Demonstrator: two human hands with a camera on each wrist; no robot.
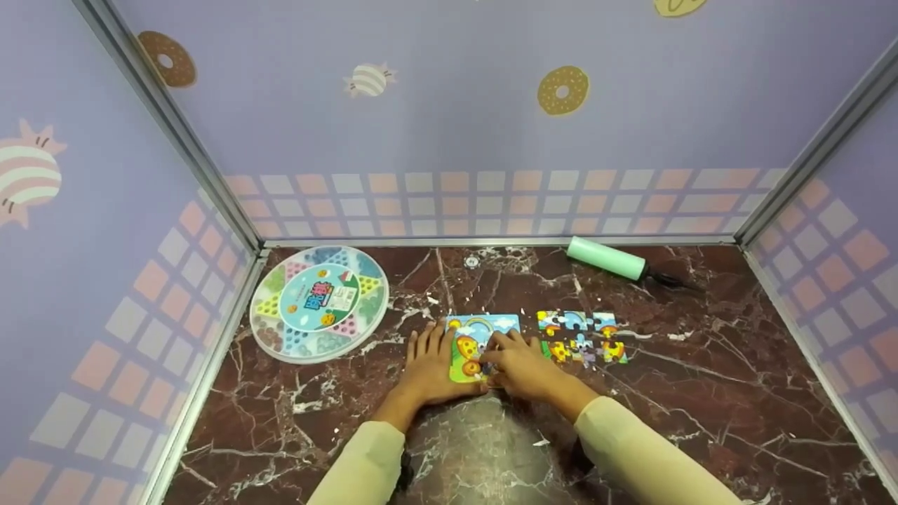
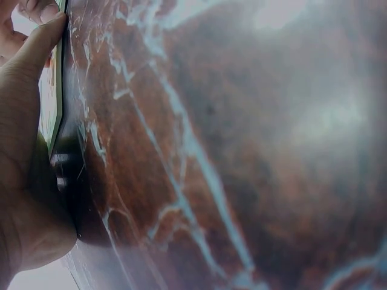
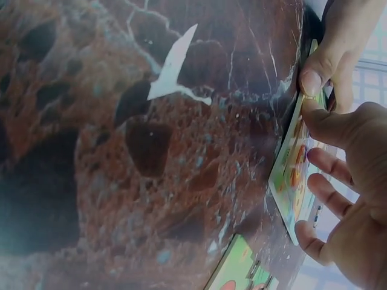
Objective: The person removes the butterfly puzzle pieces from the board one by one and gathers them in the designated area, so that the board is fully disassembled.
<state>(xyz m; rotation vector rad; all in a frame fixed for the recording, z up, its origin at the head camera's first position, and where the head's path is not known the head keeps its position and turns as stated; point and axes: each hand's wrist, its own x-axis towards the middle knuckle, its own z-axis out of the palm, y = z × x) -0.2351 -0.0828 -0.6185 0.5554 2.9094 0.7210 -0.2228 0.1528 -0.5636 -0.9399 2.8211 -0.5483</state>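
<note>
A colourful jigsaw board (image 1: 465,368) with a sky and cartoon figures lies on the marble-patterned tabletop. My left hand (image 1: 429,368) rests over its left side, fingers straight, thumb along the near edge. From the right, my right hand (image 1: 523,365) reaches over the board with bent, spread fingers. Its fingertips (image 3: 323,187) touch the board's face in the right wrist view, beside the left thumb (image 3: 311,81). Whether a piece sits under the right fingers is hidden. Several jigsaw pieces (image 1: 577,321) lie in two rows to the right of the board.
A round Chinese checkers set (image 1: 319,305) with a clear rim lies at left. A mint-green hand pump (image 1: 607,258) with a black end lies at back right. A small round token (image 1: 471,261) is near the back wall. White scraps (image 3: 175,66) dot the tabletop.
</note>
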